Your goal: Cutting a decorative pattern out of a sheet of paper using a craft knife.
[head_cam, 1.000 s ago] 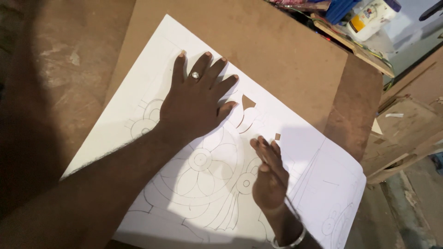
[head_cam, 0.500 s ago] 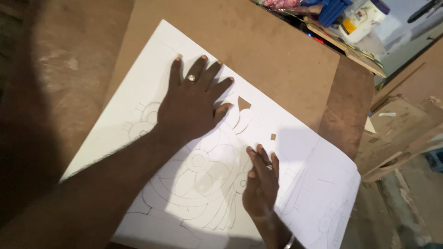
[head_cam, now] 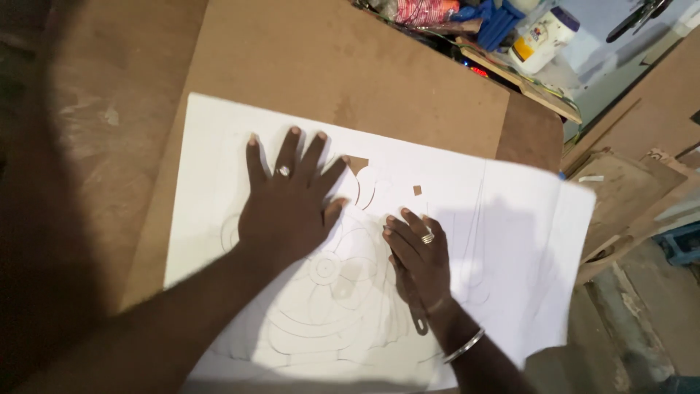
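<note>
Pressed flat on a large white paper sheet (head_cam: pixel 503 241), fingers spread wide: the left hand (head_cam: pixel 288 208), a ring on one finger, pinning the drawing to a brown board (head_cam: pixel 343 73) laid over the bench. Beside it, now flattened too, the right hand (head_cam: pixel 419 255), fingers extended over the pencilled ornament, a slim dark tool (head_cam: pixel 417 317) trapped under the palm with only its looped end showing near the wrist. A second ago pinched in that hand's fingers and angled at the paper, now lying along the sheet beneath it. Seemingly a pause in the cutting, with both hands given over to holding and smoothing the paper. Shifted as well: the sheet, lying more squarely across the board than a moment before. Already open in the paper, just beyond the fingertips: a larger cut-out window (head_cam: pixel 357 164) and a small square one (head_cam: pixel 417 190), brown board showing through. Cluttered at the far edge: bottles and a blue item (head_cam: pixel 499 22).
</note>
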